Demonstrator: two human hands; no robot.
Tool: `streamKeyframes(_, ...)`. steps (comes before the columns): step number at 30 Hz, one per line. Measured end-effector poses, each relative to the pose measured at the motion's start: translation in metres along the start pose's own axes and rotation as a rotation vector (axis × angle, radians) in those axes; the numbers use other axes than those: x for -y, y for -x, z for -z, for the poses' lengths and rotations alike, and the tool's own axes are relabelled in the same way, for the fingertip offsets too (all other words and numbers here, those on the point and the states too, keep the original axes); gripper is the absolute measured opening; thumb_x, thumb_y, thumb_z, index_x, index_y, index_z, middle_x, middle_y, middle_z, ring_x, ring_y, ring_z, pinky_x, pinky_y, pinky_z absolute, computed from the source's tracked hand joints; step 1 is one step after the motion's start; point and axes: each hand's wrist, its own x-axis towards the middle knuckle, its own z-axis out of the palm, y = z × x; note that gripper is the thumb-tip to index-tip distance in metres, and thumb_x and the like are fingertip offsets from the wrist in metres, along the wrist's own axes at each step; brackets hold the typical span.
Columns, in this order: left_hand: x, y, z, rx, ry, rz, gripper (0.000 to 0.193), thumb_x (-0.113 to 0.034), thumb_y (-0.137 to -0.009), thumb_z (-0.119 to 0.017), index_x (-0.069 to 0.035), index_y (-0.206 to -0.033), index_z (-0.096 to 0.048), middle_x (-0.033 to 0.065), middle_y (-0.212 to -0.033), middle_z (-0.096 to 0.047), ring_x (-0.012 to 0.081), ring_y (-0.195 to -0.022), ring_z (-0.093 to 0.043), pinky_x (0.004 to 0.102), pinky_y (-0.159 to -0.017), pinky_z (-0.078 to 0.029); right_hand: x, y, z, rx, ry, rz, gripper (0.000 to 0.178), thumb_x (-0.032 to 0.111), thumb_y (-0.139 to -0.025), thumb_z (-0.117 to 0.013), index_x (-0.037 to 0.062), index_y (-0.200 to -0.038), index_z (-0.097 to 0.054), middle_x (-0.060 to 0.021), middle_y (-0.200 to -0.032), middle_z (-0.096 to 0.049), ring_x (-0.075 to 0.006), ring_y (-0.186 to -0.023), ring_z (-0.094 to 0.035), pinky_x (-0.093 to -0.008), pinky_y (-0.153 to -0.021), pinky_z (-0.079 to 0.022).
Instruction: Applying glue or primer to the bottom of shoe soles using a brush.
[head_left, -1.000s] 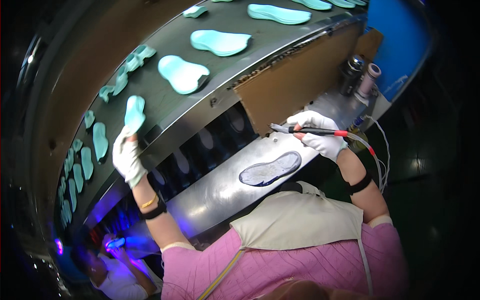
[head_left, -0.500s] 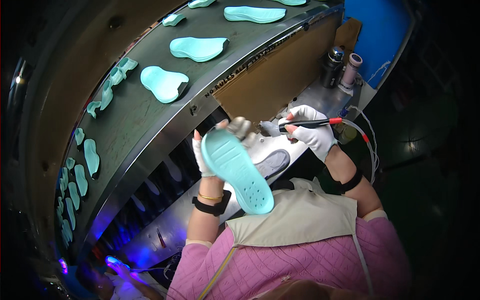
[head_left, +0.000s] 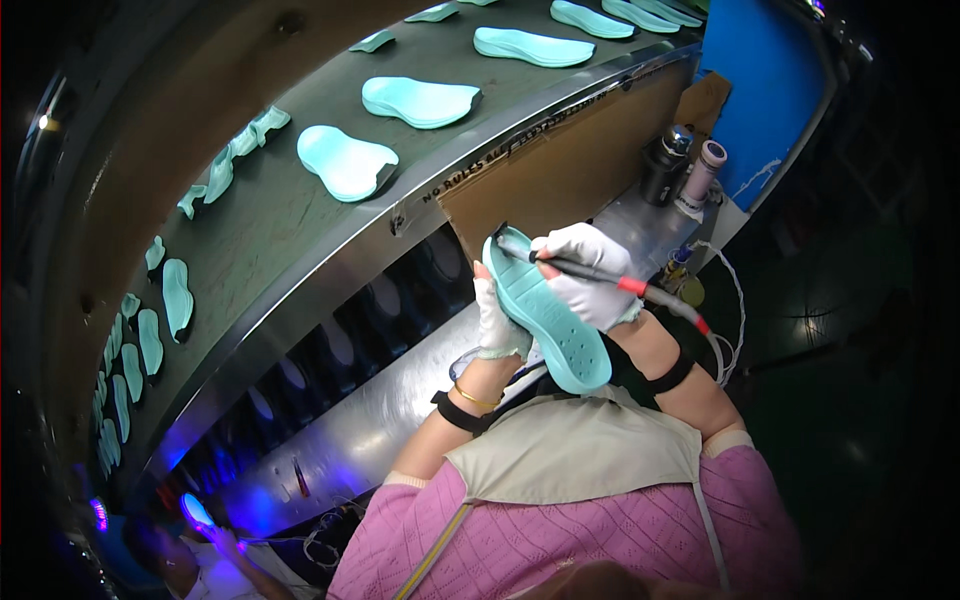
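A turquoise shoe sole (head_left: 562,340) is tilted in front of me, its perforated end toward my body. My left hand (head_left: 500,322), in a white glove with bare fingertips, grips the sole along its left edge. My right hand (head_left: 592,292), gloved the same way, holds a brush (head_left: 590,270) with a black handle, red bands and a tube at its back end. The pale brush tip rests on the inner face of the sole near its far end. My left palm is partly hidden behind the sole.
A curved conveyor belt (head_left: 270,240) with several turquoise soles runs along the far and left side. Below its metal edge is a metal bench (head_left: 400,380). A black flask (head_left: 664,165) and a pink bottle (head_left: 705,172) stand at right. A co-worker's hand (head_left: 228,545) holds a blue-lit sole.
The sole has moved right with my left hand. My right hand has come down and left, bringing the brush onto the sole. The view has shifted slightly.
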Motion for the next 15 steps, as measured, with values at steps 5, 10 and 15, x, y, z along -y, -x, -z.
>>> streamKeyframes(5, -0.013, -0.004, 0.029, 0.264, 0.072, -0.018, 0.064, -0.060, -0.090, -0.036, -0.008, -0.125, -0.048, 0.0101, -0.117, -0.057, 0.0238, -0.106, -0.056, 0.0373, -0.094, -0.045, 0.012, 0.007, -0.010, -0.042, 0.072, -0.296, 0.023, -0.006, -0.079, -0.064, 0.0002, -0.100, -0.057, -0.0053, -0.093, -0.063, -0.0086, -0.087, -0.060, -0.0239, -0.075, -0.050)
streamKeyframes(10, -0.020, -0.006, 0.023, 0.270, 0.152, 0.140, 0.073, -0.065, -0.088, -0.033, -0.005, -0.130, -0.043, 0.0252, -0.124, -0.050, 0.0351, -0.116, -0.050, 0.0463, -0.097, -0.042, 0.010, 0.011, -0.019, 0.064, 0.570, 0.167, 0.022, -0.005, -0.069, -0.070, 0.0036, -0.087, -0.062, -0.0076, -0.080, -0.065, -0.0141, -0.068, -0.061, -0.0255, -0.062, -0.049)
streamKeyframes(15, -0.026, 0.004, 0.029, 0.321, 0.294, 0.314, 0.089, -0.076, -0.081, -0.026, -0.005, -0.133, -0.039, 0.0255, -0.125, -0.049, 0.0393, -0.116, -0.049, 0.0480, -0.089, -0.048, 0.016, 0.039, -0.005, -0.004, 0.042, -0.489, 0.011, -0.002, -0.078, -0.067, 0.0007, -0.087, -0.064, -0.0060, -0.090, -0.064, -0.0103, -0.082, -0.060, -0.0237, -0.075, -0.048)
